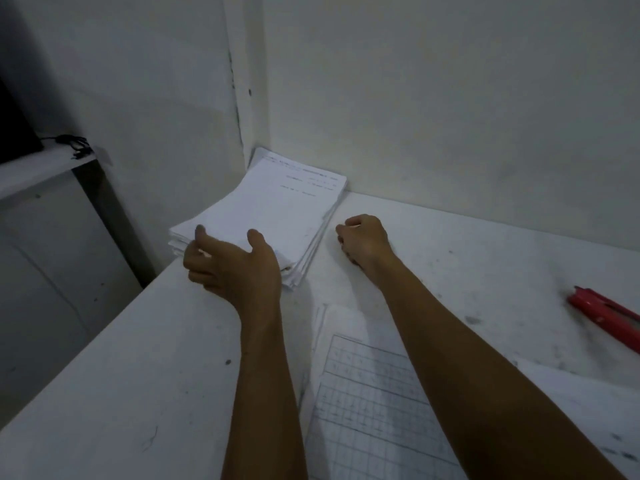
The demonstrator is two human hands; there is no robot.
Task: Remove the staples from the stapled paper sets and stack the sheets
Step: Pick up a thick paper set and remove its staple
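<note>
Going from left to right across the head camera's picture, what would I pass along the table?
Dark shelf with black cables → left hand at the near corner of the paper stack → right hand, curled on the table → red stapler-like tool at the right edge.

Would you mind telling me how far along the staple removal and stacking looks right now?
Done, apparently: a thick stack of sheets sits in the corner of the table. In hand: the left hand is open at the stack's near edge, seemingly squaring it; the right hand rests curled beside it, contents unclear. Left: gridded papers lie near the person, and the red tool lies untouched at right. Staples are too small to see.
</note>
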